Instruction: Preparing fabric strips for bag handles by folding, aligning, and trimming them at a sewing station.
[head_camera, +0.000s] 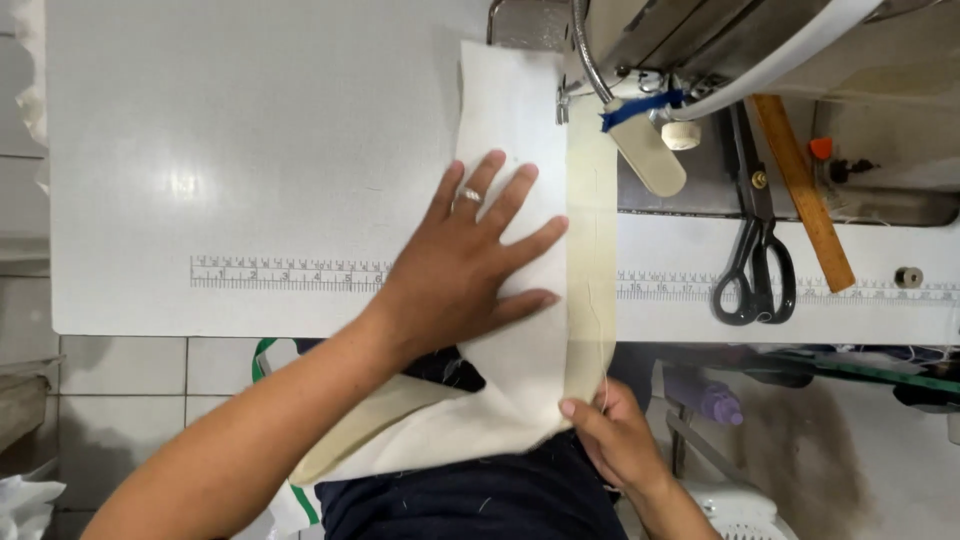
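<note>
Nearest the person, at about five o'clock, the right hand (618, 437) sits below the table edge with its fingers curled, pinching the lower end of the cloth (520, 180) between thumb and fingertips. Just above it, toward the middle, the left hand (466, 265) lies flat on the same cloth, fingers spread wide and palm down, pressing rather than gripping; a ring (468, 196) shows on one finger.

The cloth is a long off-white strip running from six o'clock up to twelve o'clock. A cream-yellow band (592, 260) lies along its right edge, touching it, with a loose thread hanging near the right hand. The lower end drapes off the table over the person's dark lap.

The table (200, 150) is white and smooth, with a printed ruler (285, 273) across its front edge. At two o'clock stands the sewing machine (700, 40), the far end of the cloth reaching up beside it. To the right of the band, at three o'clock, black scissors (755, 270) lie next to a wooden ruler (805, 195), close together. Pale floor tiles (120, 370) show under the table at eight o'clock.
</note>
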